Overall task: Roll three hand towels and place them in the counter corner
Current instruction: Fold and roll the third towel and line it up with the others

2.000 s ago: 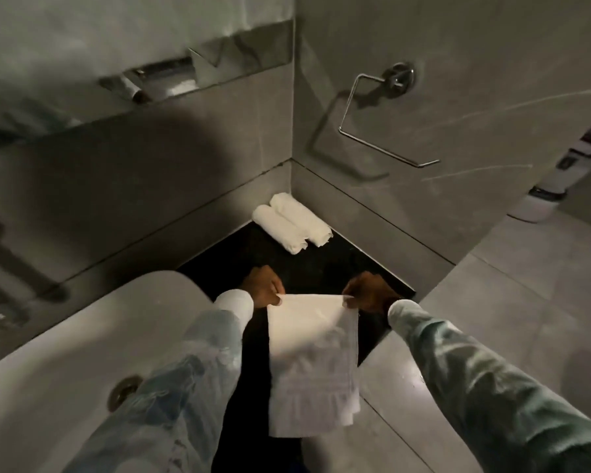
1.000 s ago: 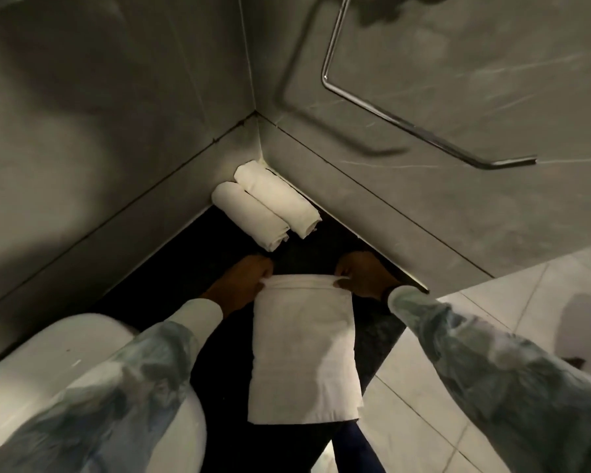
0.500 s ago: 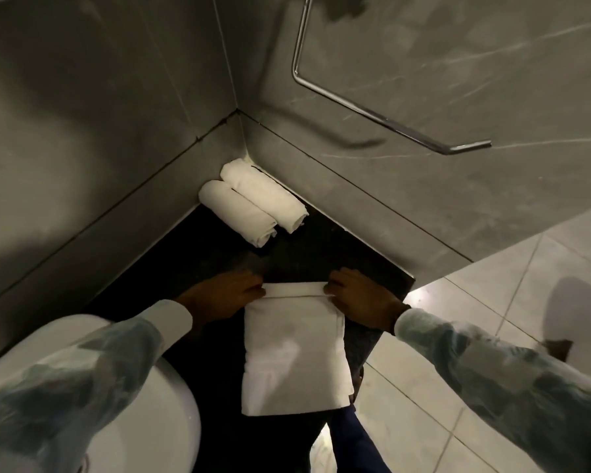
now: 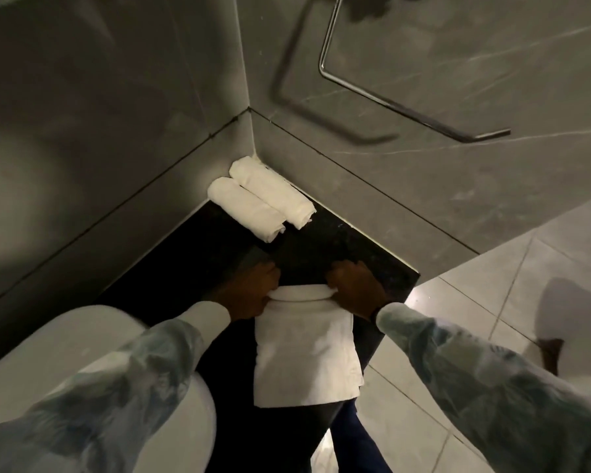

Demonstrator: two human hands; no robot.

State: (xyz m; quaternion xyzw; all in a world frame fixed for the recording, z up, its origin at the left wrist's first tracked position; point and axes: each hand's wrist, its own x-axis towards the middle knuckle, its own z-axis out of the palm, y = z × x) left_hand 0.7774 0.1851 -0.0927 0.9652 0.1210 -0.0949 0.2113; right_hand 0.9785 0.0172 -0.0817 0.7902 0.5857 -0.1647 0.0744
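Two rolled white hand towels, the left roll (image 4: 246, 209) and the right roll (image 4: 273, 192), lie side by side in the corner of the black counter (image 4: 321, 247). A third white towel (image 4: 306, 356) lies flat on the counter, its near end hanging over the front edge. Its far end is curled into a small roll (image 4: 301, 292). My left hand (image 4: 249, 291) grips the roll's left end and my right hand (image 4: 355, 285) grips its right end.
A white basin (image 4: 48, 363) sits on the counter at the lower left. A chrome towel ring (image 4: 389, 97) hangs on the grey tiled wall at the upper right. The counter ends at the right, with pale floor tiles (image 4: 492, 302) beyond it.
The towel went from held up in the air to laid on the counter. Both hands have started rolling its far end toward me, and the roll is now thicker.
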